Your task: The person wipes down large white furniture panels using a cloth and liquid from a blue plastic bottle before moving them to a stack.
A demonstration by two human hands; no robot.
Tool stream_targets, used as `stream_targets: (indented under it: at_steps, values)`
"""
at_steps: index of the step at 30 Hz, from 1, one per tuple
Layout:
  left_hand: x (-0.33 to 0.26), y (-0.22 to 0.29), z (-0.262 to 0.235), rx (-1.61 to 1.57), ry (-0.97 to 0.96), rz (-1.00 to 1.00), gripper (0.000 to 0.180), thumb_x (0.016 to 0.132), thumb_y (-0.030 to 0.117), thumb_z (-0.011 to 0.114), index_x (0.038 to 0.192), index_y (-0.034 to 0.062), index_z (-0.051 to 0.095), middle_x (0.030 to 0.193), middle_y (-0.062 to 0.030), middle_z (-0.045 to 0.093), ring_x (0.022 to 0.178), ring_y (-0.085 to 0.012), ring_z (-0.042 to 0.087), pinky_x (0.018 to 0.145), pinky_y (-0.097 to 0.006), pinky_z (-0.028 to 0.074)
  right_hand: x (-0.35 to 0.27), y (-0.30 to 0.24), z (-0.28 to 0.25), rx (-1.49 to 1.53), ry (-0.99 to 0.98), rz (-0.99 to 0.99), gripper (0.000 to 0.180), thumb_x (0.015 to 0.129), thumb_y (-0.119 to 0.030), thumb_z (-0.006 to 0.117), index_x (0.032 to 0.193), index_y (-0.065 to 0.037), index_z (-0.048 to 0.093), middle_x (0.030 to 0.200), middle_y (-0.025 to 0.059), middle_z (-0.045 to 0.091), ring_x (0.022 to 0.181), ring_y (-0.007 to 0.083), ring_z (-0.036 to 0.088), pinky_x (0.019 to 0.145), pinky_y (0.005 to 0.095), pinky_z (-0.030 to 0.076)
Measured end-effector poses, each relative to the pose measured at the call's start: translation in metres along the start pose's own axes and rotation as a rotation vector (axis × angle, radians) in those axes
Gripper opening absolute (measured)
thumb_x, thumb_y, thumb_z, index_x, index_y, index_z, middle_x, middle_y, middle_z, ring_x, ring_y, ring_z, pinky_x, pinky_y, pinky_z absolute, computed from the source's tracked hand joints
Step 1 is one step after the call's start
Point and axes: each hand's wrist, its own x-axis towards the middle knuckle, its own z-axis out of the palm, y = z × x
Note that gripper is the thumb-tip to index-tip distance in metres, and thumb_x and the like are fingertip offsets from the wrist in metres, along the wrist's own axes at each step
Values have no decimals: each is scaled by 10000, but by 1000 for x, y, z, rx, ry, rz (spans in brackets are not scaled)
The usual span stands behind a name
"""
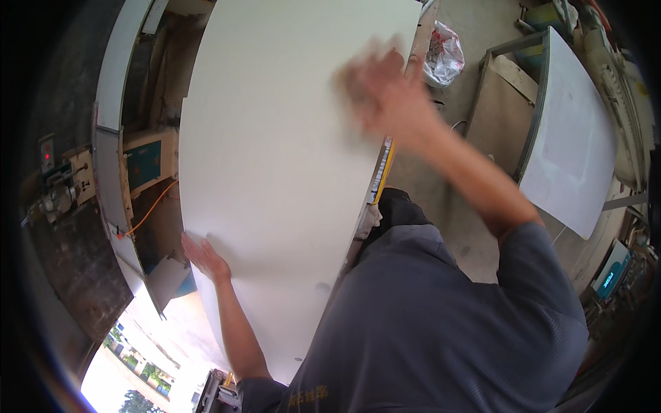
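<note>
While I am judging the large white panel (275, 158) stiff and slippery, my left hand (204, 258) is pressing open-palmed at its left edge, my right hand (382, 89) blurring, apparently open, near its right edge.

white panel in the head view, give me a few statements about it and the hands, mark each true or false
1. The left hand rests on the left edge of the large white panel. True.
2. The right hand is sharp and still. False: it is blurred, over the panel's right side.
3. A crumpled plastic bag lies on the floor beyond the panel. True.
4. The panel is black. False: it is off-white.
5. A second white board lies to the right. True.
</note>
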Motion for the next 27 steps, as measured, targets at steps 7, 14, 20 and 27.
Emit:
stream_targets:
  at_steps: [7, 14, 20, 27]
  values:
    - [-3, -12, 6, 29, 4, 4, 607, 1145, 383, 340, 1656, 61, 280, 1709, -149, 308, 1583, -326, 257, 1315, -501, 87, -54, -76, 47, 46, 35, -309, 773, 929, -612, 522, 1563, -174, 478, 1704, 121, 346, 1599, 394, 237, 1220, 766, 45]
    - [1, -2, -4, -18, -11, -16, 638, 1143, 431, 338, 1657, 58, 281, 1710, -157, 304, 1583, -340, 256, 1309, -501, 102, 114, 89, -25, -395, 321, 332, 860, 962, -675, 491, 1644, -173, 345, 1751, 148, 202, 1625, 404, 103, 1219, 764, 20]
    - [-1, -6, -3, -37, -4, 21, 669, 1140, 465, 332, 1659, 48, 272, 1716, -158, 292, 1587, -345, 245, 1307, -499, 101, 131, 128, -39, -303, 459, 400, 934, 956, -704, 502, 1654, -113, 309, 1739, 186, 218, 1617, 433, 114, 1227, 751, 20]
    - [-4, -7, 2, -6, -13, 5, 692, 1137, 489, 316, 1653, 30, 269, 1709, -179, 294, 1580, -367, 252, 1304, -517, 104, 113, 84, -34, -277, 253, 224, 837, 999, -613, 516, 1624, -76, 366, 1725, 195, 252, 1616, 417, 129, 1265, 681, 81]
